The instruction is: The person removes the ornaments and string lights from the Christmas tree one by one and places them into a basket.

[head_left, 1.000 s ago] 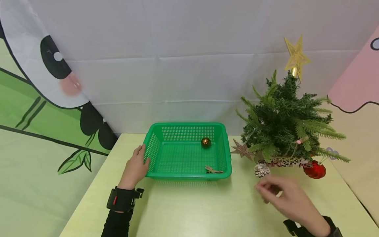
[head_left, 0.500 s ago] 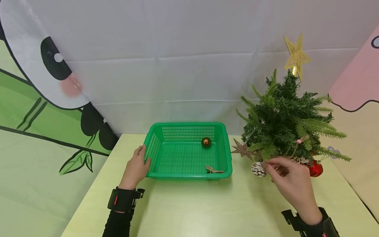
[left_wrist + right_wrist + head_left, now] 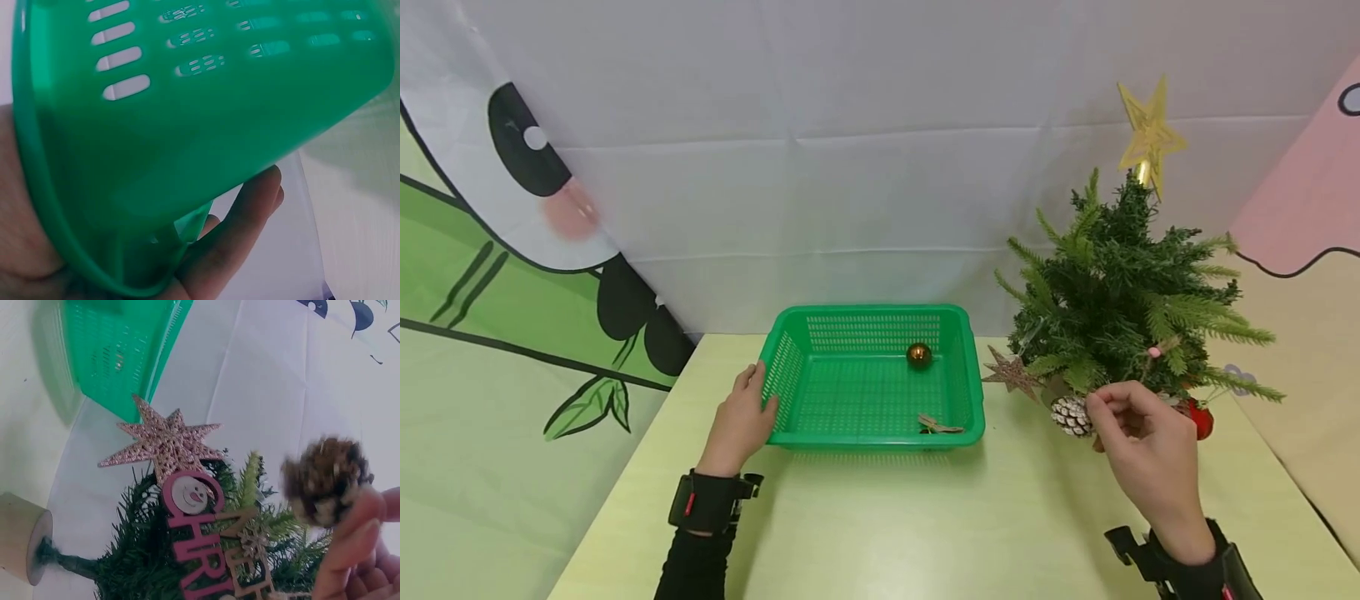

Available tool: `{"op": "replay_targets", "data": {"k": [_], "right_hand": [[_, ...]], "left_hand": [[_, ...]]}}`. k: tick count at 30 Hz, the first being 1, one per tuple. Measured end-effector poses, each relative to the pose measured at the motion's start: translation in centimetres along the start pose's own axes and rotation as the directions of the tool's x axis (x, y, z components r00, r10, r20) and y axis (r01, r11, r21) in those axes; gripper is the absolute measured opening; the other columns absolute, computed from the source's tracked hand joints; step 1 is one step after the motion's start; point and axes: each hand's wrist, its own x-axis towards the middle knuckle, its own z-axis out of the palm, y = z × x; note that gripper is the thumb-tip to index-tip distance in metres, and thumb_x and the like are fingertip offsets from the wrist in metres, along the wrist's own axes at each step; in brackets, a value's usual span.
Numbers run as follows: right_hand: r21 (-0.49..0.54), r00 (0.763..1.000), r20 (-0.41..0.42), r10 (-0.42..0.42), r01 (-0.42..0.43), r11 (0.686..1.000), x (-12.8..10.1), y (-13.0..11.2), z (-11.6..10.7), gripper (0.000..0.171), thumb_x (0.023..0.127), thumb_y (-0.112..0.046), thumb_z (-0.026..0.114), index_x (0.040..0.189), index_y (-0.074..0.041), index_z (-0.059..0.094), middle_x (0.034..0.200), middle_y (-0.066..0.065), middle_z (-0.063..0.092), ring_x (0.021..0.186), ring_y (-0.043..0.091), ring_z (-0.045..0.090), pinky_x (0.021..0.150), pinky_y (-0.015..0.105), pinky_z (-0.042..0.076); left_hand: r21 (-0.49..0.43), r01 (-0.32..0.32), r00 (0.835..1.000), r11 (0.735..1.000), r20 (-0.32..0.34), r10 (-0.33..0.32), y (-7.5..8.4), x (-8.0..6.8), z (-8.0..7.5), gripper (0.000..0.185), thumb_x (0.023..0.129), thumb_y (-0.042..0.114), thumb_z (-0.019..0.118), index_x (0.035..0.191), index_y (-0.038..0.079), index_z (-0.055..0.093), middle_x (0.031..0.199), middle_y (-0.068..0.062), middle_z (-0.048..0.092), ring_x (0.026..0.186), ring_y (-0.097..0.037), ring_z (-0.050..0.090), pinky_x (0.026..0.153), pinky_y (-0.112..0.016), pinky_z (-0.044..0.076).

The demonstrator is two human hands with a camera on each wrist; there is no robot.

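My right hand (image 3: 1153, 450) pinches a white-tipped pinecone (image 3: 1071, 416) at its upper right edge, in front of the lower branches of the small Christmas tree (image 3: 1120, 308). Up close in the right wrist view, the pinecone (image 3: 328, 478) is blurred at the fingertips; whether they grip the cone itself or a cord, I cannot tell. My left hand (image 3: 741, 421) holds the left side of the green plastic basket (image 3: 865, 446) near its front corner. The left wrist view has its fingers (image 3: 240, 228) curling round beneath the basket's rim.
A shiny brown bauble (image 3: 919, 356) and a clothespin-like wooden piece (image 3: 938, 425) lie in the basket. The tree bears a glittery star (image 3: 1012, 372), a gold top star (image 3: 1150, 133), a red ornament (image 3: 1201, 419) and a letter sign (image 3: 197, 534). A fabric backdrop (image 3: 880, 208) hangs behind.
My right hand has moved up and toward the tree, bringing the pinecone nearer the lower branches, then slightly right. The left hand has stayed on the basket.
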Motion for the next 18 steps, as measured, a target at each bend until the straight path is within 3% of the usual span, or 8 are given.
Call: {"op": "replay_targets", "data": {"k": [3,10,14,18], "right_hand": [[-0.030,0.999,-0.028,0.016,-0.017,0.999,0.6,-2.1,0.3,0.009,0.097,0.002,0.068,0.097,-0.006,0.072,0.074,-0.010,0.060,0.061,-0.001,0.054,0.062,0.016,0.042],[-0.023,0.997,-0.047,-0.057,0.056,0.998,1.5,-3.8,1.1,0.016,0.091,0.009,0.069,0.089,-0.007,0.071,0.062,-0.013,0.048,0.055,0.000,0.037,0.058,0.022,0.029],[-0.038,0.996,-0.019,-0.085,0.084,0.996,1.8,-4.6,1.6,0.014,0.094,0.004,0.070,0.091,-0.010,0.072,0.063,-0.013,0.051,0.056,0.000,0.039,0.059,0.023,0.031],[0.020,0.993,-0.012,-0.117,0.117,0.993,2.0,-5.2,2.0,0.015,0.093,0.007,0.069,0.093,-0.008,0.072,0.070,-0.011,0.056,0.060,0.000,0.045,0.061,0.020,0.036]], "left_hand": [[-0.001,0.000,1.000,1.000,-0.003,0.000,-0.1,0.0,-0.1,0.064,0.108,0.013,0.050,0.160,-0.011,0.022,0.161,-0.038,0.026,0.111,-0.055,0.064,0.082,-0.058,0.054],[-0.003,0.000,1.000,1.000,-0.004,0.000,-0.1,0.0,-0.2,0.064,0.107,0.013,0.050,0.160,-0.011,0.022,0.161,-0.038,0.026,0.109,-0.055,0.065,0.075,-0.055,0.052],[-0.002,0.003,1.000,1.000,-0.003,-0.003,-0.2,0.0,-0.2,0.064,0.107,0.012,0.050,0.160,-0.011,0.023,0.161,-0.038,0.026,0.104,-0.053,0.066,0.071,-0.052,0.051],[0.007,-0.002,1.000,1.000,-0.004,0.002,-0.1,0.0,-0.3,0.064,0.107,0.012,0.051,0.160,-0.011,0.023,0.160,-0.038,0.027,0.093,-0.048,0.068,0.063,-0.045,0.048]]}}
